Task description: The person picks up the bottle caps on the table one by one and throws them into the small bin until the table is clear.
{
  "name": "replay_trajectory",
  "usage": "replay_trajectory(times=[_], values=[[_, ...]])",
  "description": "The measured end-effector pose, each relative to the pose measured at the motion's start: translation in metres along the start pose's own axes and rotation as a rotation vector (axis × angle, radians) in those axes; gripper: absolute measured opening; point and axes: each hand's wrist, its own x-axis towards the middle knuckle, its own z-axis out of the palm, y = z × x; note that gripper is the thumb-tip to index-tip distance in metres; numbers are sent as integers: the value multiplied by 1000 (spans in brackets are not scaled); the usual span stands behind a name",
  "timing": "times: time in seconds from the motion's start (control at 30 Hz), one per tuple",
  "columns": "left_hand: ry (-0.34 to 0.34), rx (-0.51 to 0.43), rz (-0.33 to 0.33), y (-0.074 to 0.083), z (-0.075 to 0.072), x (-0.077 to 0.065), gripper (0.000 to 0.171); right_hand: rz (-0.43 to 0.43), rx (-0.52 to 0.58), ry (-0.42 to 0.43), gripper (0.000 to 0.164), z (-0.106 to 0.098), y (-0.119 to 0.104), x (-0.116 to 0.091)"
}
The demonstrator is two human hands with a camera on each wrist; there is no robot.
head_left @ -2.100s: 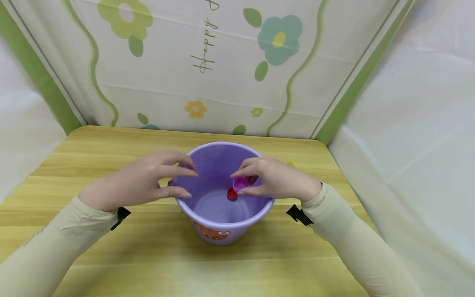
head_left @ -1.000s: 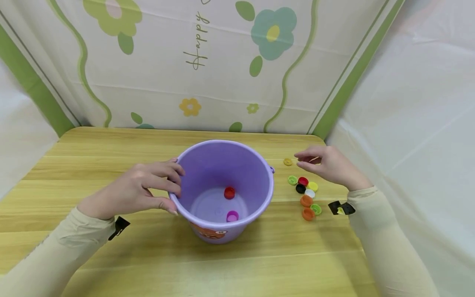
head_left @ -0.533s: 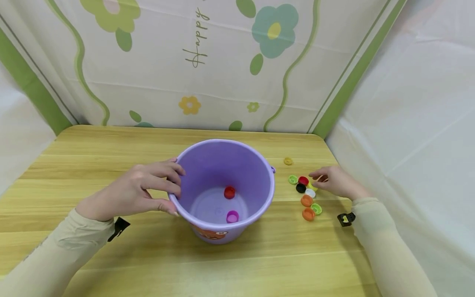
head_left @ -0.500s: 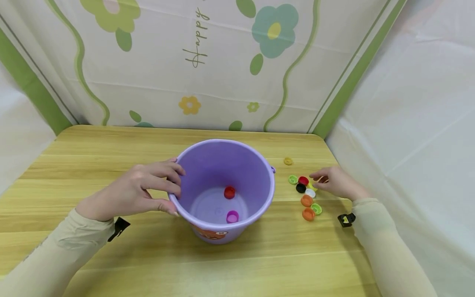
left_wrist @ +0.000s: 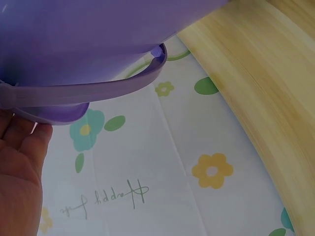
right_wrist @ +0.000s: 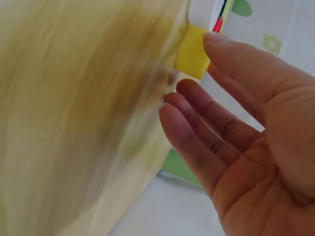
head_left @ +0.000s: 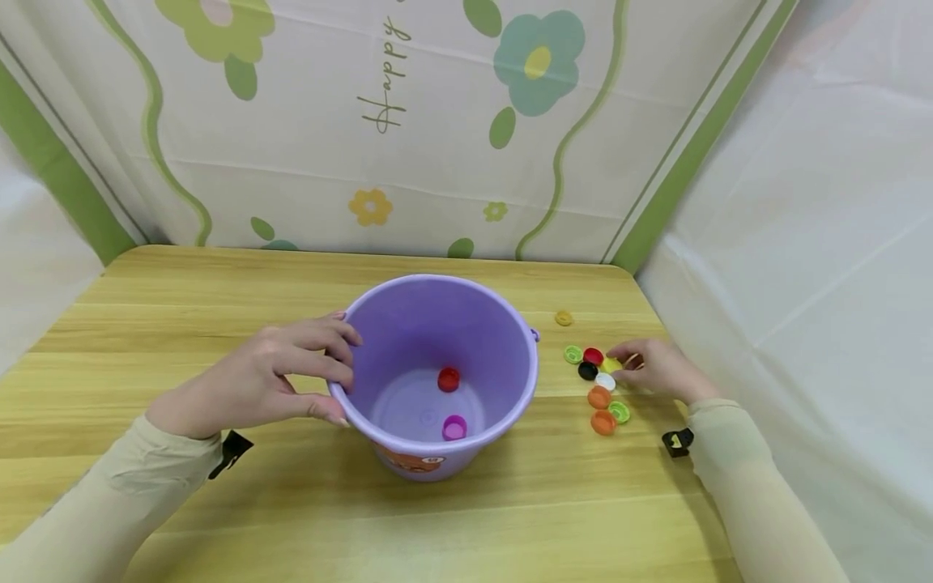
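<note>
A purple bucket (head_left: 437, 295) stands on the table, with a red bottle cap (head_left: 448, 380) and a magenta bottle cap (head_left: 455, 427) at its bottom. My left hand (head_left: 280, 368) grips the bucket's left rim, fingers over the inside and thumb on the outer side. To the right of the bucket, my right hand (head_left: 659, 371) has thumb and index finger at either side of a yellow bottle cap (right_wrist: 193, 51). The other fingers of that hand are loosely bent. The yellow cap remains at the table, among the other caps.
Around it lie a red cap (head_left: 594, 356), a black cap (head_left: 588, 371), a white cap (head_left: 606, 381), green caps (head_left: 573, 354) and orange caps (head_left: 599, 397). A golden cap (head_left: 564, 318) lies farther back. The bucket's handle (left_wrist: 98, 92) hangs outside. A flowered curtain (head_left: 306, 162) closes the back.
The magenta cap has left my right hand and lies in the bucket. That hand has moved right to the yellow cap. My left hand has taken hold of the bucket's rim.
</note>
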Motion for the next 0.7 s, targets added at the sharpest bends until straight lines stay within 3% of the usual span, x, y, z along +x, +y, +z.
replay_trajectory(times=[0.7], values=[[17,-14,-24,5,1,-1,28,25,-93,30,36,5,-10,6]])
